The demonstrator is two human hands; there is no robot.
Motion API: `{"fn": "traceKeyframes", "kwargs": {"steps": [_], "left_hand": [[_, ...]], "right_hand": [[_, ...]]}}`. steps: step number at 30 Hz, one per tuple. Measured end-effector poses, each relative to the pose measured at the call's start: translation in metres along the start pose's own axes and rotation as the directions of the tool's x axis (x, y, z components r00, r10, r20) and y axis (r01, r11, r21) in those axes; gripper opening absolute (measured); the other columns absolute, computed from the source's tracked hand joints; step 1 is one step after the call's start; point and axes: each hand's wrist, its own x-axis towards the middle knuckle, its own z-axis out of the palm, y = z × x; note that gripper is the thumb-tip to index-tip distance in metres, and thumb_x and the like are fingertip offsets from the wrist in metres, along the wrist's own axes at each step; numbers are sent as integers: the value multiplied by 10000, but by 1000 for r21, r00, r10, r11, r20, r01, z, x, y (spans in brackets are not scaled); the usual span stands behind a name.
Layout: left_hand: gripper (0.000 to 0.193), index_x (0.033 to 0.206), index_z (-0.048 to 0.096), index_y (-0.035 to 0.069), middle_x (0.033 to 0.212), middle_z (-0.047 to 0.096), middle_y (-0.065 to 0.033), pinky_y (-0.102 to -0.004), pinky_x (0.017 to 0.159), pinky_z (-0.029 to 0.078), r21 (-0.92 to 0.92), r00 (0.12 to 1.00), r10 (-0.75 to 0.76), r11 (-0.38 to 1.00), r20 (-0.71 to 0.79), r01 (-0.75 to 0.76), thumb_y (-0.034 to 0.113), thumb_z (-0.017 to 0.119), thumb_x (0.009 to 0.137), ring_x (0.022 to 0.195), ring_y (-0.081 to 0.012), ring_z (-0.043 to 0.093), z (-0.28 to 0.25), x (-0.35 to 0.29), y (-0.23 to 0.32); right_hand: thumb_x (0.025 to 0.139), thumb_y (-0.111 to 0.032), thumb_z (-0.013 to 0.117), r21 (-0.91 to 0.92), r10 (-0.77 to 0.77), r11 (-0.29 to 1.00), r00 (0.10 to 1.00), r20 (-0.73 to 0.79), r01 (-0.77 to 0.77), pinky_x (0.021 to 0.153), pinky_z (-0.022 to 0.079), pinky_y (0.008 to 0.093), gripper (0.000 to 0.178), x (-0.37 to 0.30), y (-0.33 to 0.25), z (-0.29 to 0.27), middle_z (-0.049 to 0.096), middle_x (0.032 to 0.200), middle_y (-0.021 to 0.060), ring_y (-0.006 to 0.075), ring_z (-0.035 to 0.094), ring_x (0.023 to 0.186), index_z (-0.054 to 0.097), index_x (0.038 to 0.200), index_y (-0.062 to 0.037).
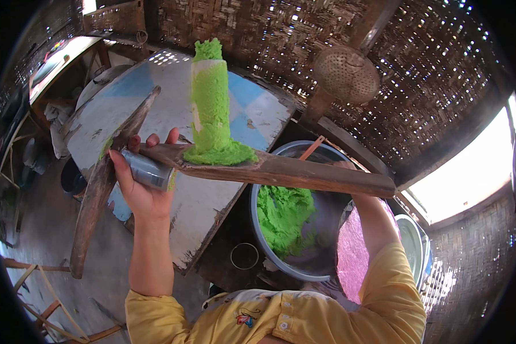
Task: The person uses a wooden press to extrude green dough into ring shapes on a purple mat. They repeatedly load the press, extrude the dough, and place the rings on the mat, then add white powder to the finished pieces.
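My left hand (146,192) is wrapped round a short grey metal cylinder (148,171), which sits against a long dark wooden bar (97,192) slanting down to the left. A second wooden bar (327,176) runs level across the front, its left end by my left fingertips. From it rises an upright tube (210,103) smeared with bright green dough, more dough bulging from its top and spread round its foot. My right hand (350,167) grips this bar near its right end, most of its fingers hidden behind the wood.
A large grey basin (257,221) with a heap of green dough (284,215) stands below the bar. Beside it are a pink round surface (352,252) and a pale lid (408,235). A worn white-and-blue table (166,109) lies beyond; a perforated ladle (347,74) hangs on the woven wall.
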Motion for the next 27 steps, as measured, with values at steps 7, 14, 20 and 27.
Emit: {"fn": "traceKeyframes", "kwargs": {"steps": [7, 14, 20, 27], "left_hand": [[451, 1053, 568, 88, 1020, 516, -106, -479, 1011, 309, 33, 999, -12, 999, 34, 11, 496, 514, 868, 1095, -321, 447, -1, -3, -1], [435, 1033, 559, 72, 961, 526, -103, -482, 1044, 286, 35, 998, 41, 999, -36, -40, 473, 530, 867, 1056, -282, 473, -3, -1, -3], [438, 991, 547, 45, 882, 544, -87, -491, 1061, 290, 44, 998, 63, 997, -20, -62, 460, 559, 851, 939, -207, 519, -1, 1, -4], [461, 1008, 546, 51, 891, 547, -86, -489, 1050, 305, 55, 996, 76, 996, -43, -74, 481, 559, 841, 946, -208, 517, 6, 0, -4]], "right_hand": [[764, -322, 619, 217, -132, 971, 978, 163, 95, 821, 462, 379, 424, -3, -8, 17, 651, 989, 123, 288, 606, 948, 596, 1179, -241], [811, -320, 616, 565, -184, 803, 981, -69, 190, 873, 442, 363, 393, 25, 2, 131, 610, 1095, 113, 257, 576, 1002, 582, 1174, -174], [863, -463, 542, 264, -366, 867, 900, -236, 422, 758, 449, 347, 436, 7, -17, 89, 656, 853, 104, 211, 602, 799, 677, 930, -55], [849, -473, 576, 568, -250, 797, 968, 2, 204, 633, 463, 304, 448, -29, -61, 23, 637, 659, 84, 148, 582, 602, 702, 898, -46]]}}
